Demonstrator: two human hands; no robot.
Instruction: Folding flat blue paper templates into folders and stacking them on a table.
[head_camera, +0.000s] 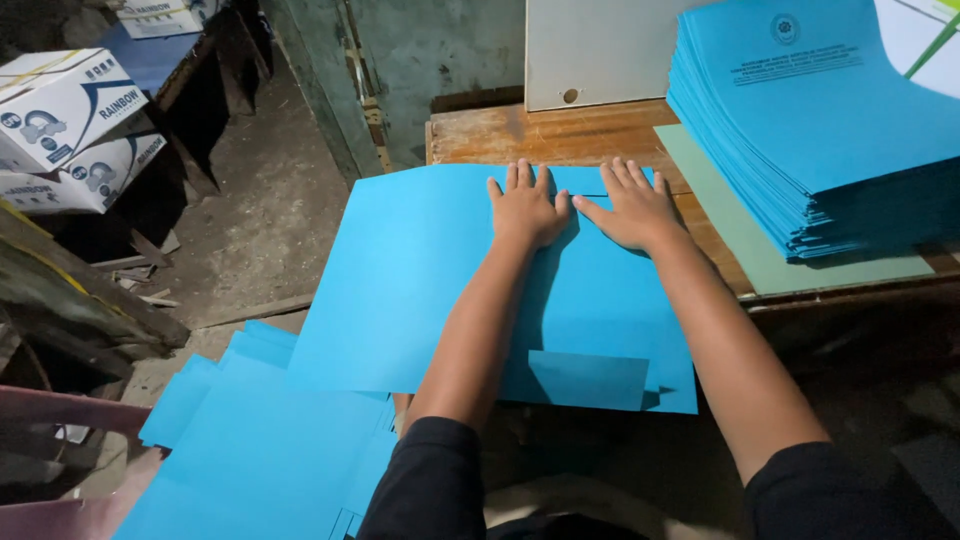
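We press our left hand (525, 208) and right hand (632, 208) flat, fingers spread, gripping nothing, on the far part of the blue sheet (420, 280) overhanging the wooden table (560, 135). It looks light, floppy and easily creased; edges suit holding. 1 blue stack (820, 120) sits right.

Wooden table (560, 135), worn top, upper centre of frame. Directly on it: large blue sheet (420, 280), flat, its left and near edges overhanging the table towards frame bottom. Right of it, a grey-green board (760, 260) lies flat on the wood; a tall stack of blue printed covers (820, 110) rests on that board, upper right. White panel (600, 50) stands at the table's far edge, probably leaning on the wall. Floor (270, 210), bare concrete, left of frame; loose blue sheets (260, 450) heaped lower left, apparently on it.
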